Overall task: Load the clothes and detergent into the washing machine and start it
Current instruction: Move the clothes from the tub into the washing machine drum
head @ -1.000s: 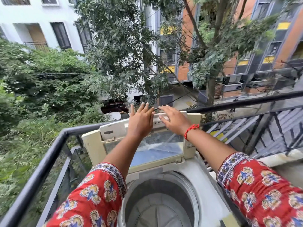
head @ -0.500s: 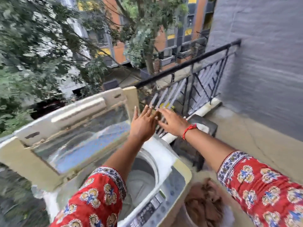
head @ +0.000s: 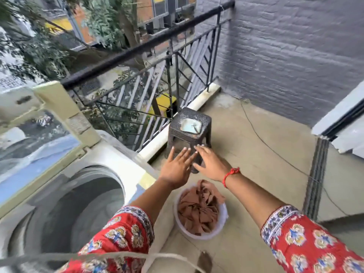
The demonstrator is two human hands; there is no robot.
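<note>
Brown clothes (head: 199,211) now below both empty, flat-fingered hands, left hand (head: 177,167), right hand (head: 211,163).

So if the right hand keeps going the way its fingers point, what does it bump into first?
Probably the dark stool. The right hand is open, its fingers stretched toward the stool's near top edge, with nothing visible in between. Depth is hard to judge from one view, so it might pass just above it.
</note>
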